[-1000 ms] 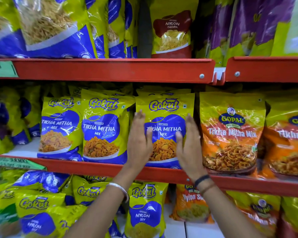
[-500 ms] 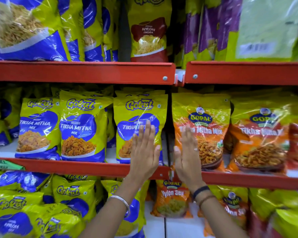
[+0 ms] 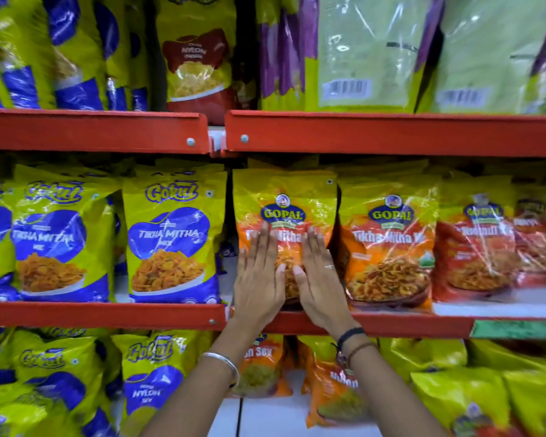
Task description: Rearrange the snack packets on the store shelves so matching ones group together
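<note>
While both hands lie flat on one packet, the middle red metal shelf [image 3: 108,314] reads as largely sorted. Left hand [image 3: 259,279] and right hand [image 3: 317,279]: fingers spread and extended, palms pressed on the front of the glossy orange-and-yellow Gopal Tikha Mitha packet [image 3: 284,197]; neither grip closes around anything.

Location of that packet: upright on the middle shelf, at the seam between the two shelf bays, just beside the yellow-and-blue Gokul Tikha Mitha packet [image 3: 171,234] on its left and a second orange Gopal Tikha Mitha packet [image 3: 391,244] on its right.

Done, by judgement: Gokul blue-and-yellow packets run together to the left, Gopal orange ones to the right; the pressed packet sits on the proper side of that boundary and seems to need only squaring up.

Left, by judgement: on the upper shelf a lone yellow-and-maroon Nylon packet [image 3: 199,64] stands between blue-and-yellow packets and purple-edged green packets [image 3: 369,52]; whether it belongs there cannot be told. Lower shelf mixes Gokul Nylon Sev packets [image 3: 152,383] with orange ones beside them.

Obscured: hands cover the pressed packet's lower print; rear rows unseen; far-right labels blurred; lower packets cut off by the arms and frame edge.
</note>
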Demonstrator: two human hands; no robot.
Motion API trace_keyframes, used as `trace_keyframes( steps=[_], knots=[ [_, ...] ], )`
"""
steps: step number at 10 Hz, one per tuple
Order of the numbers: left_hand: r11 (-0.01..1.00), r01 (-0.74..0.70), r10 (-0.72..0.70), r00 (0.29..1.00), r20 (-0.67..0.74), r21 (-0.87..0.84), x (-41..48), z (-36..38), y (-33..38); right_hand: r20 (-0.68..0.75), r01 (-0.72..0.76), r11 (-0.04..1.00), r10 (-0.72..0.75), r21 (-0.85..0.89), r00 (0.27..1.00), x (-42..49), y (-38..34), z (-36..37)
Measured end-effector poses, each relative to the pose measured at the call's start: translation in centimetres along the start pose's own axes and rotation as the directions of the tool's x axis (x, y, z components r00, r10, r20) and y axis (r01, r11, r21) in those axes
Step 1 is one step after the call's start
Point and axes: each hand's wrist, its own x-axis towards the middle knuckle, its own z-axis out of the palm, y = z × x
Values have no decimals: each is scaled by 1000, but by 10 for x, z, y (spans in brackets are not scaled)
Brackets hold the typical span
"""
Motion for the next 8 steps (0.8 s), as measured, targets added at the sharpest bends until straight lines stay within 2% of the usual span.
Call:
trace_keyframes(
  steps=[1,2,3,4,6,8],
  knots=[
    [999,-41,41,999,1,-23,-9,7,34,-93,-14,999,18,40,995,-19,19,-24],
    [980,-181,186,981,57,-78,-10,27,83,-204,-131,991,120,-41,971,-39,58,-50],
    [973,-220,226,970,94,-73,0,55,120,-209,-238,966,213,-99,954,-49,103,-75],
    [986,-154,162,979,126,-69,10,76,132,-136,-218,962,197,-164,971,-47,126,-83],
    [990,-134,139,981,135,-47,11,84,137,-103,-204,957,186,-207,977,-45,136,-84],
    [989,-131,139,983,123,-71,6,59,137,-134,-174,971,153,-161,979,-49,108,-97]
  ],
)
